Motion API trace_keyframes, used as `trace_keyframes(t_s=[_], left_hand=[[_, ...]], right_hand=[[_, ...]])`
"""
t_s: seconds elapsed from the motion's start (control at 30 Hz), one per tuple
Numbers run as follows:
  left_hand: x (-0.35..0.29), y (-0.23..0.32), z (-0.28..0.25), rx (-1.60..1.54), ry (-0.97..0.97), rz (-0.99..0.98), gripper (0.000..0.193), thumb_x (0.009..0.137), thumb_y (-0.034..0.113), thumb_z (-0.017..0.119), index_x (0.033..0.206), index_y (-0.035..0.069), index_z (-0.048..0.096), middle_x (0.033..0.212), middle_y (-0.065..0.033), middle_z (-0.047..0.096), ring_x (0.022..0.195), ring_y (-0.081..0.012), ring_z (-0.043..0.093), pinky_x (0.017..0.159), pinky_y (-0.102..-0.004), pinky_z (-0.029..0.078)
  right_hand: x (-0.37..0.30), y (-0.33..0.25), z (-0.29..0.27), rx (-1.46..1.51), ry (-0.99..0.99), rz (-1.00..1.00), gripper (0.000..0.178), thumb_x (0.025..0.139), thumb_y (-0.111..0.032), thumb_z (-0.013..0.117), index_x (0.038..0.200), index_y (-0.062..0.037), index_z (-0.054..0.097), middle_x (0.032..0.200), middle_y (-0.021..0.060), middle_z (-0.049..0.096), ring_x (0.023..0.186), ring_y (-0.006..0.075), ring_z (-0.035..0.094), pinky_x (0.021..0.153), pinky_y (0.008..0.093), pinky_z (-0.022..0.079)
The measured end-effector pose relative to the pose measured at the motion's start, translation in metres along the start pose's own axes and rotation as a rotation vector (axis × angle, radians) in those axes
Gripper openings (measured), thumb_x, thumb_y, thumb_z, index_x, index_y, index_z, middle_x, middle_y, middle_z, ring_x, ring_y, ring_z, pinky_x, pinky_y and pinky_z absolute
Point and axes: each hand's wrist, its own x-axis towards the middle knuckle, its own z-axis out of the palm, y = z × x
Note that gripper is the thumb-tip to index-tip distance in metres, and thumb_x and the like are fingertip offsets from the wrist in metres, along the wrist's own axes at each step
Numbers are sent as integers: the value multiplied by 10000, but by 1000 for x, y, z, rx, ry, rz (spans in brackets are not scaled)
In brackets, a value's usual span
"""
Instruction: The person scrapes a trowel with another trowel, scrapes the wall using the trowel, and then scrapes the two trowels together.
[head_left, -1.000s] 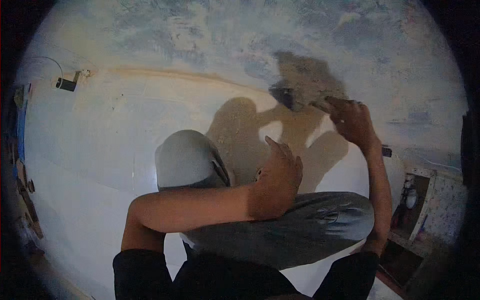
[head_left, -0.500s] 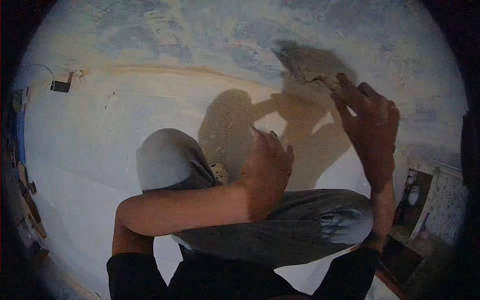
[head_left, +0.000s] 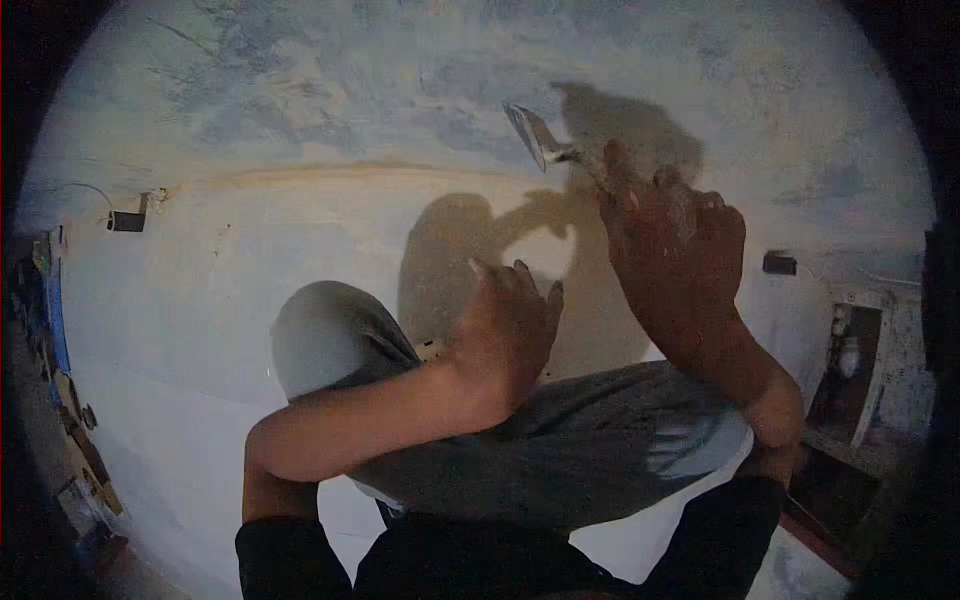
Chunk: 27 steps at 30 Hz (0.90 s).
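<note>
My right hand [head_left: 680, 235] is raised toward the patchy blue-and-white wall [head_left: 330, 90], its fingers closed round the handle of a putty knife [head_left: 530, 138]. The knife's thin metal blade catches the light and points up and left. Whether its edge touches the wall I cannot tell. Lower and to the left, my left hand [head_left: 505, 340] hangs in front of my bent legs, its fingers apart and nothing visible in them. My left forearm crosses over the grey trousers [head_left: 340, 335]. Shadows of my hands and body fall on the pale surface ahead.
Small dark boxes hang at the left [head_left: 126, 221] and right [head_left: 779, 263], the left one with a thin wire. An opening [head_left: 845, 365] with a pale frame lies at the far right. Along the left edge are a blue strip [head_left: 57, 310] and assorted clutter.
My right hand has moved left and turned with the putty knife, whose blade now shines. My left hand has shifted slightly left. The view has tilted, and the right-hand box has come into sight.
</note>
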Motion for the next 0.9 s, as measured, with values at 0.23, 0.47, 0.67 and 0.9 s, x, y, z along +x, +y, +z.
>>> trace_keyframes(t_s=[0.23, 0.47, 0.67, 0.9], left_hand=[[-1, 0, 0, 40, -88, 36, 689, 901, 290, 575, 1459, 42, 257, 1386, -277, 406, 1246, -376, 459, 1057, -514, 340], [-6, 0, -1, -13, -82, 11, 655, 914, 286, 538, 1460, 52, 262, 1380, -274, 414, 1213, -382, 485, 1057, -512, 341], [-3, 5, 7, 28, 50, -26, 607, 925, 293, 526, 1446, 63, 316, 1357, -269, 440, 1194, -389, 498, 1038, -510, 362], [-4, 0, 12, 61, 72, -30, 672, 889, 294, 587, 1450, 60, 301, 1343, -285, 445, 1194, -389, 498, 1040, -514, 363]], right_hand=[[9, -3, 29, 182, 103, -108, 386, 839, -167, 612, 1195, -31, 548, 780, 172, 612, 539, 265, 585, 457, 406, 439], [5, -5, 27, 174, 20, -76, 460, 833, -205, 641, 1263, -81, 530, 886, 172, 633, 604, 258, 617, 469, 389, 452], [4, -5, 8, 168, 7, -56, 477, 821, -178, 635, 1251, -30, 490, 844, 192, 624, 675, 294, 621, 498, 439, 434], [6, -7, -5, 177, -121, -18, 434, 831, -158, 623, 1217, -7, 495, 815, 184, 620, 657, 286, 626, 509, 427, 448]])
